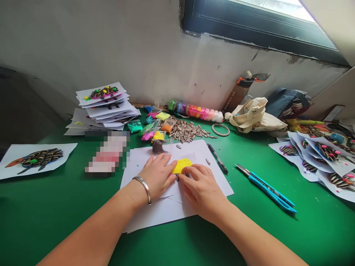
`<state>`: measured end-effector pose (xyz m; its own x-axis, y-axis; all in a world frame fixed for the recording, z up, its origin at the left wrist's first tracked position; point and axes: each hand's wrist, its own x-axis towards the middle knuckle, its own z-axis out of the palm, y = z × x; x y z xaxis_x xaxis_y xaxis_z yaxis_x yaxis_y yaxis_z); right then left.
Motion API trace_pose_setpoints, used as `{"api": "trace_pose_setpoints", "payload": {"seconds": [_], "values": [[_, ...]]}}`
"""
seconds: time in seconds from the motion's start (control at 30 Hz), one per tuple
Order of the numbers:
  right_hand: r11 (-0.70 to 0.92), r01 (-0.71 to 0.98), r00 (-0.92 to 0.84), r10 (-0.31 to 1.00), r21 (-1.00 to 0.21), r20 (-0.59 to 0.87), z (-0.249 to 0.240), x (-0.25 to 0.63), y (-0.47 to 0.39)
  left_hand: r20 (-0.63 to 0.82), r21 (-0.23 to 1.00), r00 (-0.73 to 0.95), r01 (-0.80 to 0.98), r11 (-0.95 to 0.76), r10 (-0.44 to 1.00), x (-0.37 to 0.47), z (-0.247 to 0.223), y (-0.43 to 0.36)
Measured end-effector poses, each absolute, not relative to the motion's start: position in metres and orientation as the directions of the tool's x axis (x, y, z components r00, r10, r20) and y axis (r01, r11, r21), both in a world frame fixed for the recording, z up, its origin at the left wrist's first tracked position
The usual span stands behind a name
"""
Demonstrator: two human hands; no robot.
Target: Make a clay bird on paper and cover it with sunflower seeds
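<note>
A flattened yellow clay shape (181,166) lies on white paper (155,218) in front of me. My left hand (156,173), with a silver bangle at the wrist, rests flat on the sheet, its fingers stretched out and its thumb against the yellow clay's left edge. At the lower right edge of that clay, my right hand (201,184) has its thumb and fingertips pinched on a small dark piece of clay (178,177); the fingers partly cover it. Just beyond the left fingertips sits a bag of dark clay (158,146). Two loose sunflower seeds (208,161) lie on the paper.
Behind the paper are a heap of sunflower seeds (185,130), bright clay packets (149,129) and a tape ring (220,129). A pen (217,158) and a blue utility knife (267,190) lie right. Stacked seed pictures (104,107) stand back left; more cards (318,155) lie right.
</note>
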<state>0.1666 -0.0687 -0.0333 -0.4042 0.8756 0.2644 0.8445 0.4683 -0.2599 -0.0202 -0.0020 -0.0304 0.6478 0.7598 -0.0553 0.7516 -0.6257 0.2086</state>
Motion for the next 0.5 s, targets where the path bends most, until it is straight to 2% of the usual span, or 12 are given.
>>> {"api": "trace_pose_setpoints", "payload": {"seconds": [0.2,0.5], "values": [[0.445,0.873,-0.375,0.874,-0.2,0.309,-0.036,0.1698,-0.0702,-0.052,0.21,0.641,0.757,-0.619,0.766,-0.02,-0.0344,-0.002],[0.478,0.861,-0.43,0.866,-0.171,0.255,-0.0328,0.1675,-0.0708,-0.07,0.231,0.64,0.756,-0.612,0.765,-0.0218,-0.0364,-0.001]]}}
